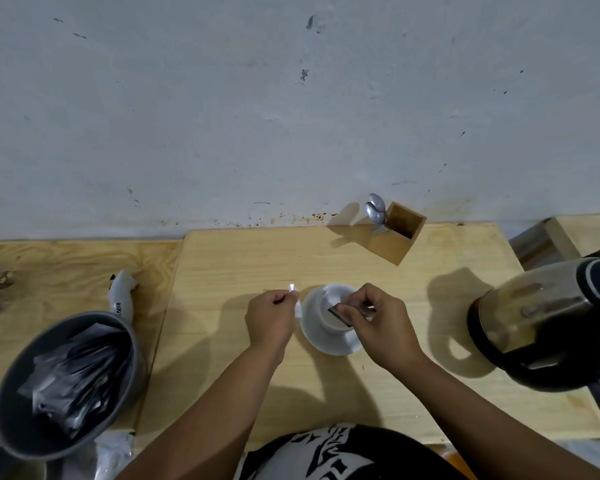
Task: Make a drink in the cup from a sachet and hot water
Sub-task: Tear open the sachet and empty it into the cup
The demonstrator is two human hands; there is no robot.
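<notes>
A: State the position of the cup.

B: The white ceramic cup (333, 308) stands on a white round saucer (317, 336) at the centre of the light wooden table (378, 386).

A: State of the hands?

B: The right hand (383, 322) pinches a dark foil sachet (343, 315) over the cup rim. The left hand (272, 315) is closed on a small torn strip (293, 289), just left of the saucer.

A: Other items?

B: A steel electric kettle (548, 318) stands at right. A wooden square holder (397, 237) with 2 metal spoons (376, 207) stands far. A grey round tub of sachets (70, 382) stands near left.
</notes>
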